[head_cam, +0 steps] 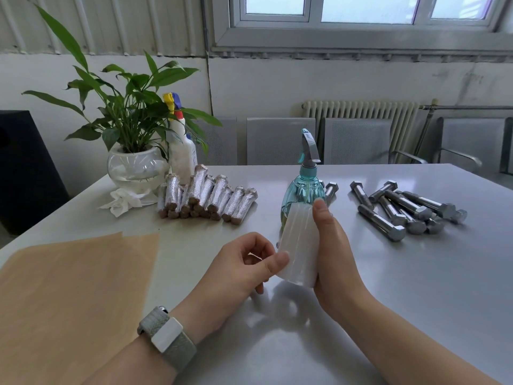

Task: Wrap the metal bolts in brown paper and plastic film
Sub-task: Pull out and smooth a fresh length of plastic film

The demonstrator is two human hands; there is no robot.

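Plastic film roll (298, 250) gripped by right hand (337, 254), pinched by left hand (238, 269).

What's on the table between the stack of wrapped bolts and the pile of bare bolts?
In the head view, the teal spray bottle stands between the wrapped bolts and bare bolts; one stray bolt lies just behind it.

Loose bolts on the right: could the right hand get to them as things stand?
Probably not right away. The right hand grips the plastic film roll, so it would first have to let go. Otherwise bare table lies between it and the loose bolts.
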